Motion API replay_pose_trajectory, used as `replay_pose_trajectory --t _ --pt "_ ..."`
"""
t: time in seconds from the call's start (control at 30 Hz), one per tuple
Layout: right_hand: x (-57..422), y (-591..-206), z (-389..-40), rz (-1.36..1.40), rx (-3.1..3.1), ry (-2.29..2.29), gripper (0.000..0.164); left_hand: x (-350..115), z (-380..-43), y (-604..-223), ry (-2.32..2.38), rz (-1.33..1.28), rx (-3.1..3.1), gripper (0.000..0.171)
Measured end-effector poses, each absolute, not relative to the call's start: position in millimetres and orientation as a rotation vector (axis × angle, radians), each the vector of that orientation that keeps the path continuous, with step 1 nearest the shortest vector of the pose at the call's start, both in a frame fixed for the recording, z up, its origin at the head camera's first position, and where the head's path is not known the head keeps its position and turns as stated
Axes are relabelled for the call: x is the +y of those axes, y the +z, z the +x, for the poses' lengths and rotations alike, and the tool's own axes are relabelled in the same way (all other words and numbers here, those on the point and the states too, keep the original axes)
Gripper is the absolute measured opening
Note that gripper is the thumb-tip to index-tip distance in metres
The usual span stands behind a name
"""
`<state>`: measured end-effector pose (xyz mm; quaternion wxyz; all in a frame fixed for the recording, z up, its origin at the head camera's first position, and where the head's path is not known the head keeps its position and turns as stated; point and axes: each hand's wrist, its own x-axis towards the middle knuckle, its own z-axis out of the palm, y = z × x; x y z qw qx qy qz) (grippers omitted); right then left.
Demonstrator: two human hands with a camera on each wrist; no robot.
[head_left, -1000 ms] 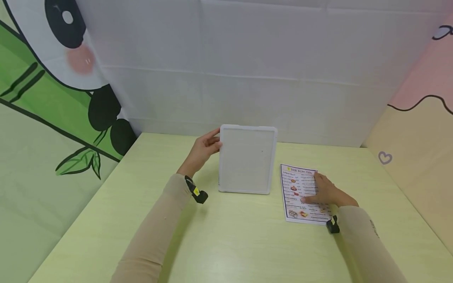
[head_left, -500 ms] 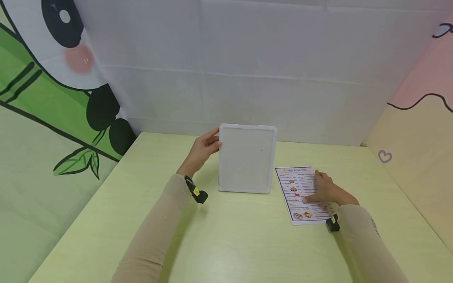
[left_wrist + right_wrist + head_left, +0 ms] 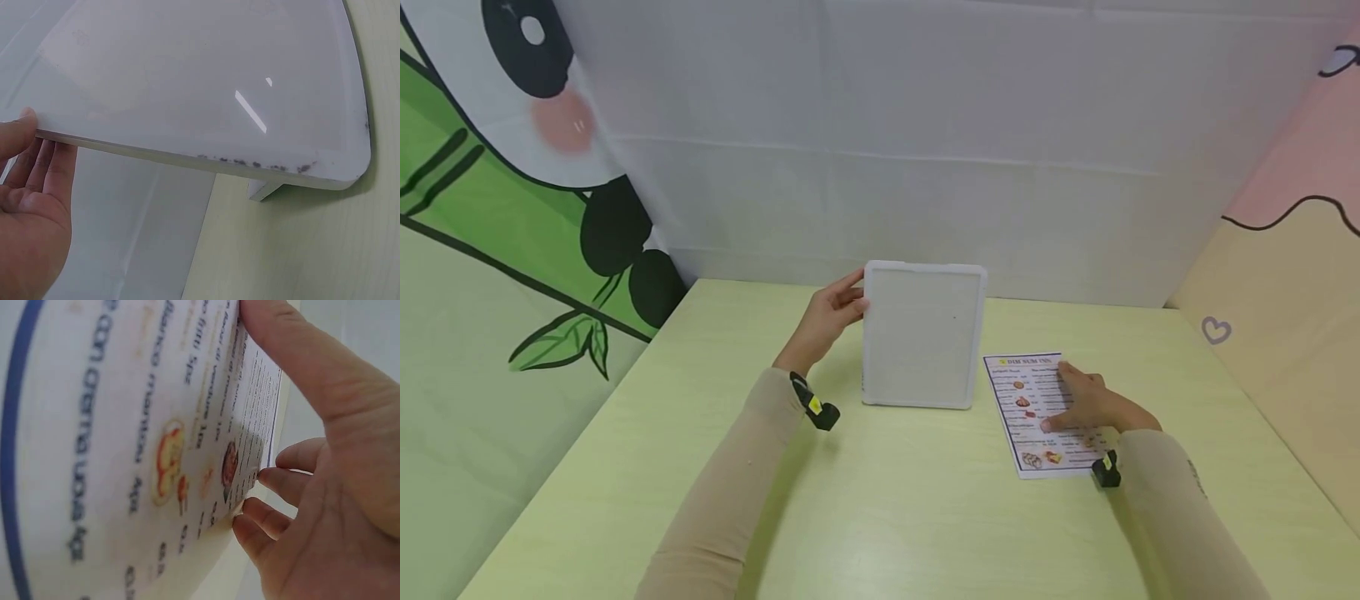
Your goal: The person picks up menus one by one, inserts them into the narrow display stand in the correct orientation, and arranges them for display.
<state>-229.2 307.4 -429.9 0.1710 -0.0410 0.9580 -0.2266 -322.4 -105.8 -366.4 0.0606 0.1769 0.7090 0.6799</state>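
Note:
A white upright board (image 3: 922, 337) with a raised rim stands near the back of the table; a small foot (image 3: 261, 189) shows behind its lower edge in the left wrist view. My left hand (image 3: 822, 327) pinches its left side edge, thumb on the front face and fingers behind. To the right, a printed menu sheet (image 3: 1032, 417) with a blue border and food pictures lies face up. My right hand (image 3: 1092, 403) rests over its right side, thumb and fingers spread apart. In the right wrist view, the fingertips (image 3: 247, 522) touch the sheet near its edge.
The pale yellow-green table (image 3: 880, 517) runs back to a white cloth wall (image 3: 925, 158). A panda-patterned panel (image 3: 527, 208) borders the left side, and a pink and cream panel (image 3: 1285, 275) the right. Dark smudges (image 3: 250, 164) mark the board's edge.
The menu sheet has turned under my right hand: its top edge shifted left and its bottom edge right, and it now lies slanted. The board and my left hand stay in place.

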Motion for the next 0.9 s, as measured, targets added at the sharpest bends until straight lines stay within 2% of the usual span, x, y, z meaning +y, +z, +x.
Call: replay_pose_trajectory --t 0.33,0.9 --pt "314 -430 -232 -0.136 2.683 -0.658 0.132 -107 -324 -369 2.035 0.559 2.173 0.059" --pt "314 -428 -234 -0.267 2.726 -0.63 0.123 -106 -327 -371 2.03 0.569 2.191 0.059"
